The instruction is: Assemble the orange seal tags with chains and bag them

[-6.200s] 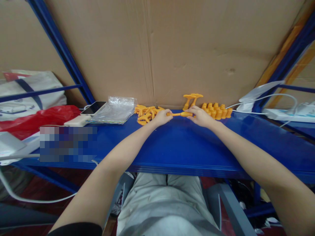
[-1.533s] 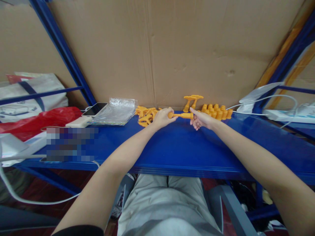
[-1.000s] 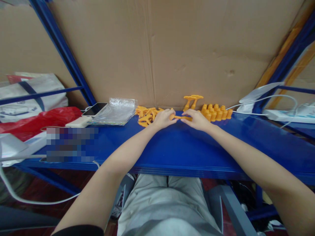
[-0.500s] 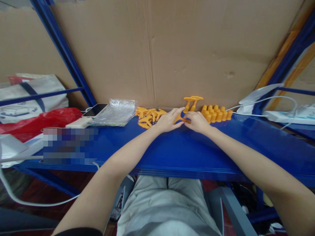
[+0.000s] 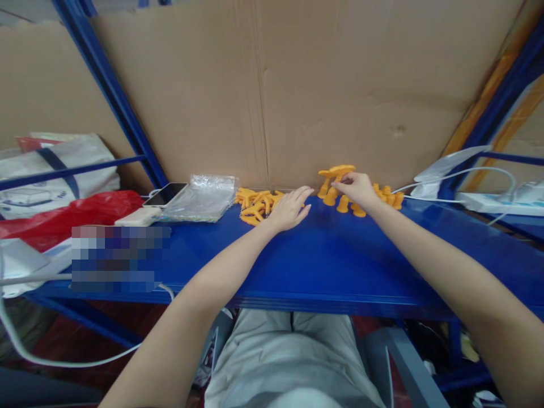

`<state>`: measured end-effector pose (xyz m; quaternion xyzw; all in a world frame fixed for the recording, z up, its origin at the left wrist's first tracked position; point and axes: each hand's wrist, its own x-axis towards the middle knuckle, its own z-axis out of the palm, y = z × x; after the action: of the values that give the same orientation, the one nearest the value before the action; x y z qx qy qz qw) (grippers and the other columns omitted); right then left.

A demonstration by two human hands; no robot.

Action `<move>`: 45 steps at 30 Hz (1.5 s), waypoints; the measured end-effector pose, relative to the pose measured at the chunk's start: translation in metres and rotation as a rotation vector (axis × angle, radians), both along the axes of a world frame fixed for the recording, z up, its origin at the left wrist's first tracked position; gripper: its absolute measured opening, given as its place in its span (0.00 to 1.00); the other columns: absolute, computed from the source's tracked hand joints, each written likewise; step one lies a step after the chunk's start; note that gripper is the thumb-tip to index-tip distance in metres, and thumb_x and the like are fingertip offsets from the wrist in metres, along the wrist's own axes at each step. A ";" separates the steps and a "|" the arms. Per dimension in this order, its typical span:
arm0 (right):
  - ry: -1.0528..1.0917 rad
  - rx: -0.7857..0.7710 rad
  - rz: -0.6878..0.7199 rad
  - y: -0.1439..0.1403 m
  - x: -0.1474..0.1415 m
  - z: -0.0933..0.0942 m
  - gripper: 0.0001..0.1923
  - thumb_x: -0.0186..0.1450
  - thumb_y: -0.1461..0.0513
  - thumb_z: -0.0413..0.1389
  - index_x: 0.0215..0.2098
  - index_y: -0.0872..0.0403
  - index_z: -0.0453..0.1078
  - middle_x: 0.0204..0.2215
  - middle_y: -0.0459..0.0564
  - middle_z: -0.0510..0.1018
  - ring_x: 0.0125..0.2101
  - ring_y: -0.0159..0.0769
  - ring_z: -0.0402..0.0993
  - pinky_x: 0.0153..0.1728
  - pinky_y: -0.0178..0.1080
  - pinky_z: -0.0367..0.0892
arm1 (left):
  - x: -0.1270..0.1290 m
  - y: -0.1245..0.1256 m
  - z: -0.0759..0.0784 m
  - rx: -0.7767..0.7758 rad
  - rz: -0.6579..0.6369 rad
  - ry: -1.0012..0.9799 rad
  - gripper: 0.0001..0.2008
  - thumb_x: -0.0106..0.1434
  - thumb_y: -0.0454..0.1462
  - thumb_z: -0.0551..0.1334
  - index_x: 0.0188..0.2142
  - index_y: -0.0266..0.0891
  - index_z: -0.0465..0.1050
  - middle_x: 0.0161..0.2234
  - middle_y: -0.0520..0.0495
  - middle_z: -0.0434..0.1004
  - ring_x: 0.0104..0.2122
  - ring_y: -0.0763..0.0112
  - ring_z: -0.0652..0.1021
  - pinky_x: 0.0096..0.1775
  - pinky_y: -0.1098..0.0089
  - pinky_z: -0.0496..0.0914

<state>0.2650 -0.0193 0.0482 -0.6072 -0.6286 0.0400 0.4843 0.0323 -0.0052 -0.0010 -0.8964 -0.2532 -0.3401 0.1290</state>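
Note:
My left hand (image 5: 291, 209) rests with its fingers stretched out and holds nothing, just right of a heap of flat yellow branched pieces (image 5: 255, 214) with small metal chains. My right hand (image 5: 356, 188) has its fingers closed at a yellow stand with a T-shaped top (image 5: 340, 170), beside similar stands; its fingers partly hide the stem. In front of and behind that hand are several loose yellow peg-like bases (image 5: 343, 205), some covered by the hand and wrist.
The blue table (image 5: 314, 255) backs onto a cardboard sheet (image 5: 272, 90). Clear plastic bags (image 5: 204, 198) and a phone (image 5: 166, 195) lie left, near a red plastic bag (image 5: 102, 211). A white cable (image 5: 450, 175) runs on the right.
My hands, earlier together around a yellow piece, have separated. My right hand has moved up and right to the standing pieces; my left hand stays near the heap, now without the piece.

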 end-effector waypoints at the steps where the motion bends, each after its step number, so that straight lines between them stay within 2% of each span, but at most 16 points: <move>1: 0.060 0.002 -0.025 0.005 0.002 0.007 0.07 0.57 0.61 0.63 0.24 0.54 0.70 0.25 0.49 0.77 0.29 0.38 0.75 0.32 0.38 0.69 | 0.001 -0.001 -0.001 -0.004 0.006 0.012 0.23 0.72 0.42 0.49 0.63 0.36 0.60 0.63 0.34 0.67 0.62 0.56 0.70 0.61 0.53 0.65; 5: 0.229 -0.039 -0.098 0.025 0.014 0.030 0.11 0.56 0.65 0.63 0.20 0.54 0.66 0.20 0.45 0.71 0.26 0.34 0.71 0.30 0.36 0.67 | 0.004 -0.003 -0.004 -0.033 0.013 0.087 0.22 0.72 0.41 0.49 0.61 0.35 0.62 0.63 0.33 0.66 0.61 0.57 0.70 0.60 0.54 0.66; 9: 0.180 -0.072 -0.193 0.045 0.030 0.037 0.12 0.56 0.65 0.64 0.19 0.54 0.66 0.17 0.45 0.70 0.27 0.36 0.72 0.29 0.37 0.68 | 0.006 -0.005 -0.007 -0.052 0.012 0.148 0.21 0.72 0.41 0.49 0.61 0.37 0.63 0.64 0.35 0.65 0.62 0.57 0.69 0.61 0.54 0.65; 14: -0.007 -0.177 -0.304 0.057 0.040 0.029 0.12 0.59 0.62 0.63 0.19 0.54 0.69 0.22 0.49 0.77 0.33 0.41 0.77 0.37 0.39 0.72 | 0.007 -0.005 -0.006 -0.055 0.015 0.169 0.21 0.72 0.40 0.49 0.60 0.35 0.63 0.64 0.34 0.65 0.61 0.56 0.70 0.61 0.53 0.65; 21: -0.105 -0.339 -0.317 0.072 0.045 0.018 0.12 0.65 0.58 0.59 0.31 0.59 0.78 0.26 0.55 0.81 0.35 0.45 0.78 0.40 0.41 0.73 | 0.008 -0.005 -0.006 -0.056 -0.011 0.165 0.20 0.71 0.39 0.50 0.60 0.37 0.63 0.63 0.35 0.66 0.61 0.57 0.70 0.60 0.53 0.67; 25: -0.129 -0.348 -0.358 0.080 0.047 0.011 0.10 0.64 0.61 0.60 0.35 0.61 0.79 0.31 0.58 0.82 0.39 0.49 0.79 0.42 0.43 0.73 | 0.009 -0.006 -0.006 -0.063 -0.015 0.174 0.19 0.71 0.38 0.50 0.59 0.37 0.64 0.63 0.35 0.67 0.61 0.57 0.71 0.59 0.54 0.67; 33: -0.109 -0.291 -0.445 0.086 0.050 -0.006 0.13 0.62 0.61 0.59 0.43 0.60 0.78 0.40 0.63 0.82 0.46 0.54 0.78 0.47 0.49 0.72 | 0.009 -0.005 -0.007 -0.046 -0.022 0.181 0.19 0.71 0.38 0.50 0.59 0.36 0.64 0.62 0.34 0.68 0.61 0.57 0.71 0.60 0.53 0.67; 37: -0.103 -0.310 -0.474 0.082 0.050 -0.008 0.15 0.65 0.61 0.57 0.47 0.60 0.78 0.46 0.64 0.80 0.50 0.53 0.76 0.49 0.47 0.71 | 0.010 -0.005 -0.007 -0.048 -0.022 0.187 0.19 0.70 0.37 0.50 0.58 0.36 0.64 0.62 0.35 0.68 0.61 0.58 0.71 0.60 0.54 0.68; 45: -0.135 -0.336 -0.503 0.082 0.047 -0.007 0.18 0.64 0.58 0.60 0.49 0.59 0.77 0.48 0.65 0.79 0.51 0.53 0.76 0.48 0.47 0.70 | 0.009 -0.003 -0.008 -0.055 -0.037 0.186 0.19 0.70 0.37 0.51 0.58 0.38 0.64 0.61 0.36 0.69 0.60 0.58 0.72 0.60 0.53 0.67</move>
<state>0.3119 0.0629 0.0408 -0.8166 -0.4739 -0.0184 0.3290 0.0417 -0.0080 -0.0091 -0.9318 -0.2331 -0.2506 0.1209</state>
